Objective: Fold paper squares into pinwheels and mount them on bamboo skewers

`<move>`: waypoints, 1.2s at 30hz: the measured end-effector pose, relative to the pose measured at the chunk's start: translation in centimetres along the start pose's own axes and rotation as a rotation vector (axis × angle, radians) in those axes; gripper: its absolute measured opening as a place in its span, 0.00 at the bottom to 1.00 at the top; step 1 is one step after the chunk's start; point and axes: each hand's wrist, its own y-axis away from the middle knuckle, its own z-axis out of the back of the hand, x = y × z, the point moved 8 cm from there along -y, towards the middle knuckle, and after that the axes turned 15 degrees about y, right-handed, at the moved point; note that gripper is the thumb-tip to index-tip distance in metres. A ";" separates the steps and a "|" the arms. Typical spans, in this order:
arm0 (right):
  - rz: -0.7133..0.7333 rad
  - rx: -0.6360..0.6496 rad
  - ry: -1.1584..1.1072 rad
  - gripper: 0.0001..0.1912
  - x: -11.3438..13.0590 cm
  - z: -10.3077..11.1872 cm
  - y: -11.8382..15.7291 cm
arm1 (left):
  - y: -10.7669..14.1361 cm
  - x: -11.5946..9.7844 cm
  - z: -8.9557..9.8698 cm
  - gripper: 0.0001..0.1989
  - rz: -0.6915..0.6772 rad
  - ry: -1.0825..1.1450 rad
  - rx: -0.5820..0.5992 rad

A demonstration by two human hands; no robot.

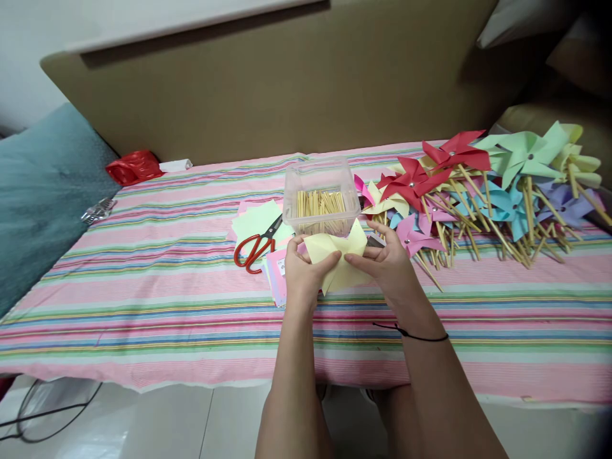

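Observation:
Between both hands is a pale yellow paper pinwheel (343, 273), partly folded, with corners bent in toward its middle. My left hand (304, 268) is closed on its left side, thumb near the centre. From the right, my right hand (382, 258) pinches the same paper, its thumb and fingers close to the centre and the index finger raised. Just beyond the paper stands a clear plastic box (321, 167) of short wooden sticks (320, 205). Red-handled scissors (258, 247) lie left of my hands on coloured paper sheets (275, 271).
Finished pinwheels (478, 185) in several colours are heaped at the right, sticks pointing toward me. A striped cloth (167, 274) covers the surface. A red plastic bag (134, 167) and a white object (176, 166) lie at the far left, near a teal cushion (43, 185). Behind rises a brown backrest (268, 95).

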 end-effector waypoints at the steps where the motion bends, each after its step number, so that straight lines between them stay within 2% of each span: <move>1: -0.004 -0.003 0.001 0.54 0.0 0.0 0.0 | 0.0 0.0 0.0 0.33 0.001 0.000 0.006; 9: -0.030 -0.015 0.005 0.56 -0.3 0.2 0.0 | 0.1 0.0 -0.5 0.38 0.035 0.000 0.073; 18: -0.028 -0.009 -0.011 0.51 -0.4 0.2 0.0 | 0.2 -0.9 -0.6 0.37 -0.078 -0.079 0.072; 22: -0.018 -0.020 -0.014 0.48 -0.5 0.3 -0.1 | 0.2 -0.7 -0.8 0.38 -0.086 -0.090 0.094; 29: -0.031 -0.001 0.019 0.48 -0.9 0.2 -0.3 | -0.3 -0.5 -0.1 0.39 -0.072 -0.086 0.038; 36: -0.031 -0.007 0.004 0.48 -0.6 0.2 -0.1 | -0.1 -0.6 -0.4 0.39 -0.064 -0.059 0.051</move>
